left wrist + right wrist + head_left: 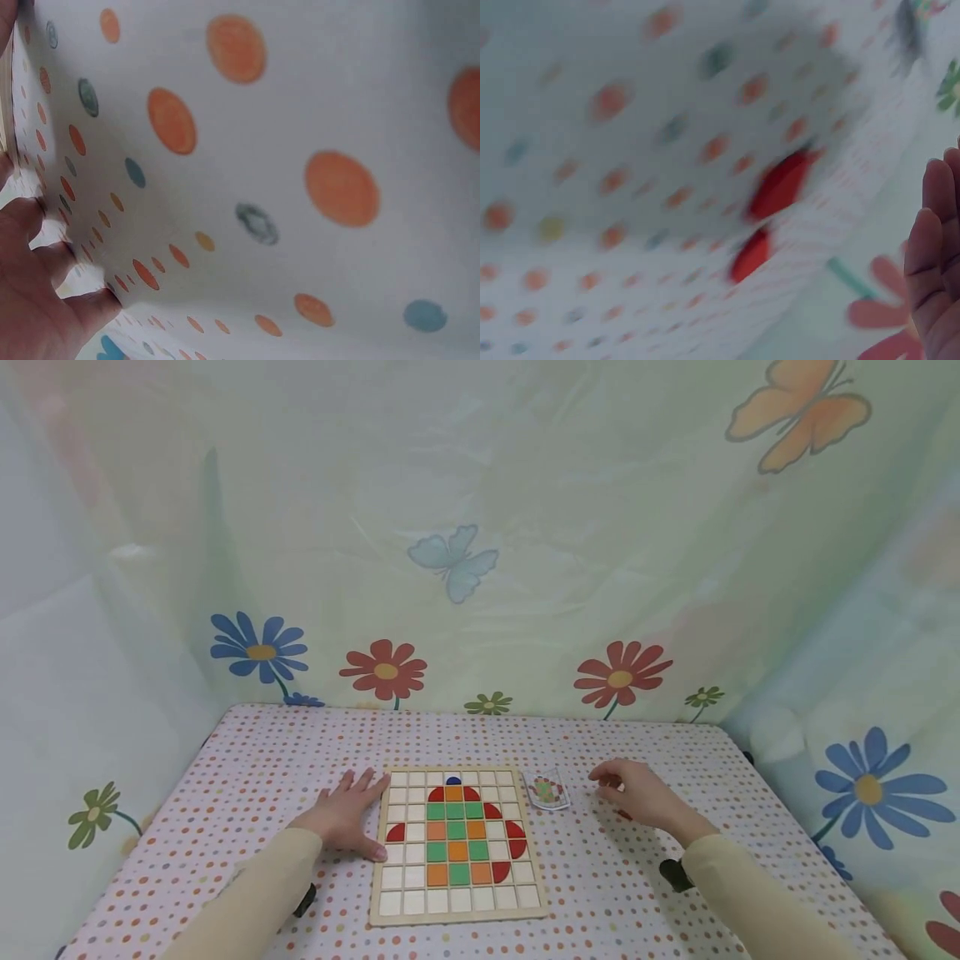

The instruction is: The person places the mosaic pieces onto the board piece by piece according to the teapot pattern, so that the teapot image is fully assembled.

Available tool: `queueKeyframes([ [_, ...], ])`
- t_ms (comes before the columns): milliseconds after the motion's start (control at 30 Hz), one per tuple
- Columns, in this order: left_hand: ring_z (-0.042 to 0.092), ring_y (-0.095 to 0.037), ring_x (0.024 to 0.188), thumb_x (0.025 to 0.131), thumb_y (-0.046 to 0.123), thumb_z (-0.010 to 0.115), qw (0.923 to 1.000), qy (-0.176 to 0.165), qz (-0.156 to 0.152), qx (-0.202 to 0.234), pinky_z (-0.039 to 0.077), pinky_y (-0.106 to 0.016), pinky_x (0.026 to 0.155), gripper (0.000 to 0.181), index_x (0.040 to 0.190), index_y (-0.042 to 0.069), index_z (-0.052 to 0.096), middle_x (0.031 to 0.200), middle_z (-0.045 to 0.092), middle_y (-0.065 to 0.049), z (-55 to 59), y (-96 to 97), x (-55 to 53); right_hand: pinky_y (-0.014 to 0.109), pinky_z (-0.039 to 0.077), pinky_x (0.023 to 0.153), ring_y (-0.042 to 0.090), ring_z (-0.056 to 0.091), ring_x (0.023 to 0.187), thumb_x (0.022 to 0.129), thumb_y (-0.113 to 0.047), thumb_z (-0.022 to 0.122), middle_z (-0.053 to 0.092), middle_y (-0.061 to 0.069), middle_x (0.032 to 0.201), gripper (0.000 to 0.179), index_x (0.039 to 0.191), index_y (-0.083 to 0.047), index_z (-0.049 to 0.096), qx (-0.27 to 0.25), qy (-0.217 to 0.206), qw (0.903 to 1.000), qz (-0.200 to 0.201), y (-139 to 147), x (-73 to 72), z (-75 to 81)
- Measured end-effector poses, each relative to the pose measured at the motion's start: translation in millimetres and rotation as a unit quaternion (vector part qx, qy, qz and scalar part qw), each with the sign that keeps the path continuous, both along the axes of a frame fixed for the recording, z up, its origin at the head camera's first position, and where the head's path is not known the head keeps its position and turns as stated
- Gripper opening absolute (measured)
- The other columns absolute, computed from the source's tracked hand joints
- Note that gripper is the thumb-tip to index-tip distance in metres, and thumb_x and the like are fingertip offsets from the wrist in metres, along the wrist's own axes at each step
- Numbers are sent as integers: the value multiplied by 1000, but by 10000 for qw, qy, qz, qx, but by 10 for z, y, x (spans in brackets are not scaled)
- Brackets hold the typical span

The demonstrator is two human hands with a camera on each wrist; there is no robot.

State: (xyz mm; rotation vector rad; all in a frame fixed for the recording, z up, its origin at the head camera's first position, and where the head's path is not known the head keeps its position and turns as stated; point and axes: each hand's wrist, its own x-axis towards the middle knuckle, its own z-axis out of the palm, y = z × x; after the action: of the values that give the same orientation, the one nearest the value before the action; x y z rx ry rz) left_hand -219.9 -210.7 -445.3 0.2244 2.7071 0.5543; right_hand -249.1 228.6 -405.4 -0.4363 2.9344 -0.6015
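A square wooden grid board [457, 917] lies on the table, with green, orange and red tiles and a blue piece [453, 781] at the top. Spread at its left edge, my left hand [347, 814] touches the frame with thumb and a fingertip; the left wrist view has its fingers [26, 262] pressed to the tablecloth. To the right of the board hovers my right hand [637, 792], fingers slightly bent, no piece visible in it. Below it on the cloth lie red pieces [780, 184], partly hidden by the hand in the head view.
A small clear-edged picture card [547, 789] lies between the board and my right hand. The dotted tablecloth [600, 893] reaches back to a flower-printed curtain [525, 610], which also hangs at both sides.
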Motion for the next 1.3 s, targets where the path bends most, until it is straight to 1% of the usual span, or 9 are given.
queueKeyframes([
  [67, 10, -51, 156, 66, 41, 96, 10000, 5, -2, 39, 14, -76, 119, 118, 161, 12, 32, 170, 20, -22, 15, -8, 5, 39, 55, 75, 19, 62, 88, 96, -5, 68, 69, 8, 98, 21, 116, 2, 70, 113, -134, 9993, -338, 154, -4, -53],
  [200, 10, -51, 156, 66, 39, 96, 10000, 3, -26, 91, 13, -76, 119, 118, 161, 11, 32, 170, 19, -22, 30, -13, 15, 43, 56, 79, 20, 63, 88, 95, -9, 70, 69, 9, 98, 23, 114, 3, 69, 348, -450, 9951, -807, 335, 8, -131],
  [367, 10, -51, 156, 66, 39, 96, 9999, 30, -18, 95, 13, -77, 119, 118, 161, 11, 32, 169, 20, -23, 36, -7, 15, 43, 57, 78, 19, 62, 86, 90, -12, 77, 69, 9, 95, 25, 107, 4, 70, 555, -477, 9925, -976, 397, 33, -216],
  [500, 10, -51, 156, 66, 39, 96, 10000, 28, -12, 74, 13, -77, 119, 117, 161, 11, 32, 169, 20, -23, 30, -9, 16, 41, 56, 76, 17, 61, 80, 89, -10, 78, 69, 6, 89, 21, 103, 4, 70, 660, -430, 9920, -981, 402, 32, -283],
  [733, 11, -52, 156, 67, 38, 96, 9999, 72, -56, 63, 14, -77, 118, 117, 161, 10, 33, 169, 20, -23, 36, -6, 23, 40, 55, 76, 17, 60, 81, 90, -4, 76, 67, 5, 90, 16, 103, 2, 69, 617, -504, 9931, -856, 402, 15, -322],
  [933, 12, -52, 155, 66, 39, 96, 9999, 97, -84, 33, 15, -77, 118, 117, 161, 10, 32, 169, 20, -24, 26, -7, 12, 37, 51, 73, 18, 55, 83, 88, 1, 76, 63, 6, 95, 17, 104, -2, 71, 499, -323, 9970, -497, 412, 32, -332],
  [1133, 12, -53, 155, 66, 39, 96, 9999, 90, -108, 54, 15, -78, 117, 118, 161, 10, 32, 169, 21, -24, 18, -14, 9, 37, 52, 75, 19, 54, 87, 86, 5, 75, 63, 6, 101, 23, 106, -7, 74, 375, -195, 9990, -139, 423, 53, -342],
  [1200, 12, -53, 155, 67, 40, 95, 9999, 89, -126, 61, 15, -78, 117, 117, 161, 10, 32, 169, 20, -24, 14, -16, 9, 37, 52, 75, 19, 54, 89, 86, 4, 76, 62, 6, 103, 24, 107, -7, 74, 324, -235, 9991, -136, 424, 65, -338],
  [1300, 12, -53, 155, 67, 40, 95, 9998, 103, -143, 60, 16, -78, 117, 117, 161, 9, 32, 169, 20, -24, 6, -24, 10, 36, 50, 74, 20, 53, 87, 86, -3, 79, 61, 7, 102, 24, 109, -7, 73, 324, -265, 9988, -239, 417, 82, -333],
])
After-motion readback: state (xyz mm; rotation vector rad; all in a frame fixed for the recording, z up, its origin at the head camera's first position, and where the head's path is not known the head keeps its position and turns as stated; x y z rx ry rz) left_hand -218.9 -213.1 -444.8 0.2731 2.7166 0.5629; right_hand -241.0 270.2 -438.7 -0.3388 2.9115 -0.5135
